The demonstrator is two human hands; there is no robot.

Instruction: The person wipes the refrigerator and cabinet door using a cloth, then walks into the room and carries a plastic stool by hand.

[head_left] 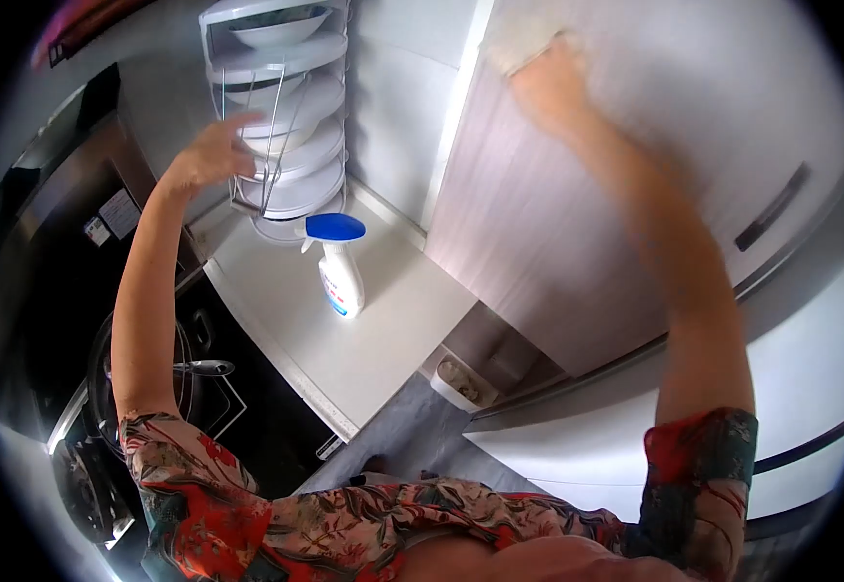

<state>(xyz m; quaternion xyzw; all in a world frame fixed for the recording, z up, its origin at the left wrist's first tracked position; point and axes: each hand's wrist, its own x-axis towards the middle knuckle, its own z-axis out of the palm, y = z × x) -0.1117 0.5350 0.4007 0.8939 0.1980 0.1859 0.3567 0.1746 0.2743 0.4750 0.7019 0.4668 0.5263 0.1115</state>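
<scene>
Up at the top right, my right hand (550, 89) presses a pale cloth (529, 41) against a light wood-grain cabinet door (577, 223). My left hand (216, 155) is raised beside a tall tiered rack (320, 121) of white shelves, its fingers apart and slightly blurred, with nothing in them. Thin metal wires of the rack stand just by its fingertips; whether they touch is unclear. A white spray bottle (340, 281) with a blue top stands upright on the pale counter (344, 359), below and right of my left hand.
A black stove (257, 388) with a pan (112, 378) lies at the lower left. White bowls (281, 29) sit on the rack. The door has a dark handle (771, 209). Below it is an open nook with a small white container (456, 380); a white curved appliance (577, 436) stands lower right.
</scene>
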